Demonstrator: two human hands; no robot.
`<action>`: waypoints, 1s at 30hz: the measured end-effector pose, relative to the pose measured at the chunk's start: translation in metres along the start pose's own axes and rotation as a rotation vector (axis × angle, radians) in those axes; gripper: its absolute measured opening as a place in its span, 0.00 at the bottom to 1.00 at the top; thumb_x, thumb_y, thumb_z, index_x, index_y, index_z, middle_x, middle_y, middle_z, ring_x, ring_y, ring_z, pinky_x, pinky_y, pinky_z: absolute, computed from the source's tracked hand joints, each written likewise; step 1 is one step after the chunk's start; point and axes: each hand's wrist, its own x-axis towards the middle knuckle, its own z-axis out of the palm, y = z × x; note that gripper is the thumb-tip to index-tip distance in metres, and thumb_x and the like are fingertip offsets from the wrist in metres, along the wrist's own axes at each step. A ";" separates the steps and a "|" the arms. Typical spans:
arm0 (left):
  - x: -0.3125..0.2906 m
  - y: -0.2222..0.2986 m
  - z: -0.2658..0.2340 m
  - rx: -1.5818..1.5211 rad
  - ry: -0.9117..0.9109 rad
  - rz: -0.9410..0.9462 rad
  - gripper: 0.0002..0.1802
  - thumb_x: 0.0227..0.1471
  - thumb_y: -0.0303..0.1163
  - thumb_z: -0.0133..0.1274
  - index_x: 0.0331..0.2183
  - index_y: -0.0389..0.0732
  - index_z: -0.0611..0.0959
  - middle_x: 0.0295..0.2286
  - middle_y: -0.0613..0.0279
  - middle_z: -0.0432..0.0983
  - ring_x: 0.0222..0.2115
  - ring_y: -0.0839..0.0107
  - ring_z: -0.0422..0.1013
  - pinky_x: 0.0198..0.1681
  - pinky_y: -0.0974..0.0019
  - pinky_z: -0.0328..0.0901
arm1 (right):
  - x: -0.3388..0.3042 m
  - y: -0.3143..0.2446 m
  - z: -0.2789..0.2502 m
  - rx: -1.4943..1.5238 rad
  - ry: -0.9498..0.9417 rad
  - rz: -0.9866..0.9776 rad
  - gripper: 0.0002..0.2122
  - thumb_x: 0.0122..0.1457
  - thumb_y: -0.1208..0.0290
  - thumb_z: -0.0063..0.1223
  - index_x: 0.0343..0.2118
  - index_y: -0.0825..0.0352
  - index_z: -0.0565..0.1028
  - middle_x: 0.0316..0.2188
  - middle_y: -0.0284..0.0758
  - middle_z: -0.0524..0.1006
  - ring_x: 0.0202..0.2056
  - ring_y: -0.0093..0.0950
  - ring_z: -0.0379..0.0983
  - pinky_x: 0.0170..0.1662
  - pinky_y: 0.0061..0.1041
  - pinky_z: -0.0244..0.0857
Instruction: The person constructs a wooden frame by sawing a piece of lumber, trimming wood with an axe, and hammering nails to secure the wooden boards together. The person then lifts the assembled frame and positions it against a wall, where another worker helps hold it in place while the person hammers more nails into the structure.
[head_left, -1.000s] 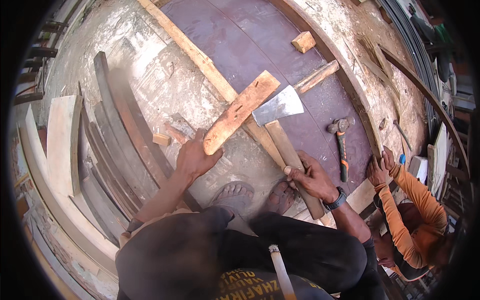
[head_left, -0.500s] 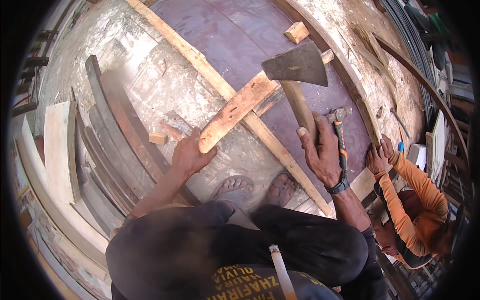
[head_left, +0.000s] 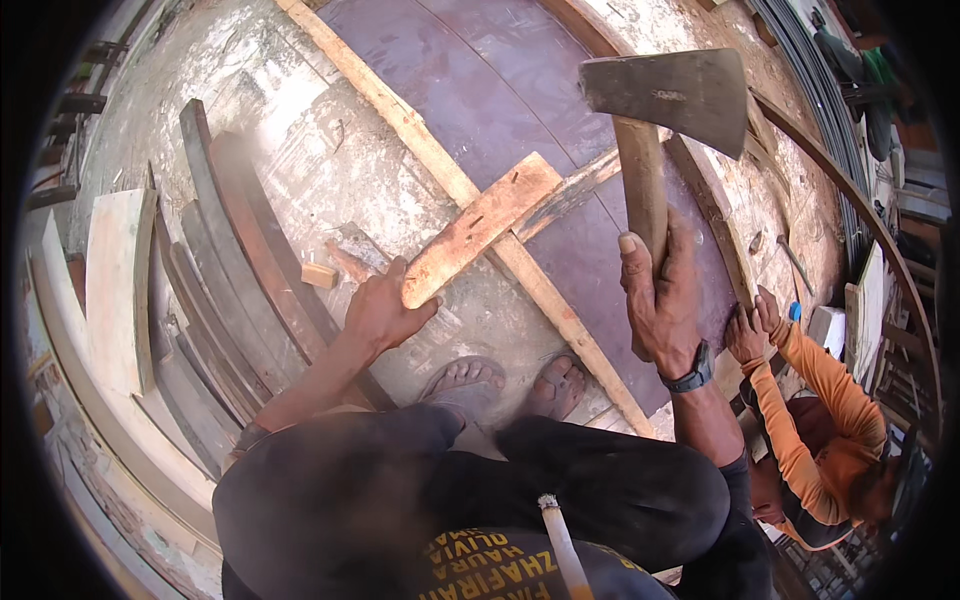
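My right hand (head_left: 662,300), wearing a dark wristwatch (head_left: 690,370), grips the wooden handle of a hatchet (head_left: 660,95). Its dark, broad head is raised, with the cutting edge toward the right. My left hand (head_left: 385,312) is closed round the near end of a short wooden board (head_left: 485,225). That board slants away to the right and lies across a long, pale wooden batten (head_left: 545,285). Another, darker strip of wood (head_left: 575,190) runs on from beneath the board's far end over the purple-brown sheet (head_left: 480,85).
A co-worker in orange sleeves (head_left: 795,435) has both hands on a curved timber (head_left: 715,205) at right. Curved planks (head_left: 255,235) are stacked at left. A small wood block (head_left: 319,275) lies near my left hand. My feet (head_left: 463,378) are close below the board.
My right hand has lifted the hatchet up and to the right, away from the board. The hammer seen beside that hand before is now hidden. My left hand stays on the board.
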 end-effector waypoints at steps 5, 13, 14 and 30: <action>-0.017 -0.046 0.011 0.002 0.081 0.018 0.45 0.46 0.50 0.65 0.57 0.31 0.70 0.32 0.36 0.81 0.36 0.44 0.80 0.43 0.51 0.73 | -0.011 0.007 -0.003 -0.010 0.011 -0.087 0.20 0.65 0.68 0.59 0.56 0.70 0.69 0.26 0.36 0.76 0.23 0.24 0.70 0.28 0.26 0.66; -0.025 -0.055 0.009 -0.127 0.145 -0.014 0.40 0.46 0.48 0.66 0.54 0.33 0.72 0.29 0.38 0.81 0.35 0.41 0.79 0.41 0.47 0.73 | -0.020 0.020 0.016 -0.071 -0.146 -0.032 0.18 0.62 0.71 0.60 0.52 0.71 0.71 0.28 0.35 0.74 0.29 0.26 0.69 0.33 0.27 0.65; -0.027 -0.048 0.005 -0.084 0.140 -0.025 0.40 0.46 0.48 0.66 0.54 0.33 0.73 0.29 0.38 0.81 0.35 0.41 0.79 0.41 0.47 0.73 | -0.019 0.019 0.018 -0.061 -0.136 -0.058 0.18 0.62 0.71 0.60 0.52 0.71 0.71 0.28 0.35 0.75 0.28 0.26 0.69 0.33 0.28 0.65; -0.017 -0.022 0.032 -0.046 0.084 0.065 0.39 0.48 0.50 0.64 0.53 0.34 0.72 0.31 0.38 0.81 0.35 0.40 0.79 0.41 0.45 0.72 | -0.018 0.011 0.023 0.067 -0.211 0.224 0.18 0.68 0.63 0.54 0.54 0.71 0.71 0.22 0.31 0.72 0.24 0.20 0.68 0.28 0.25 0.63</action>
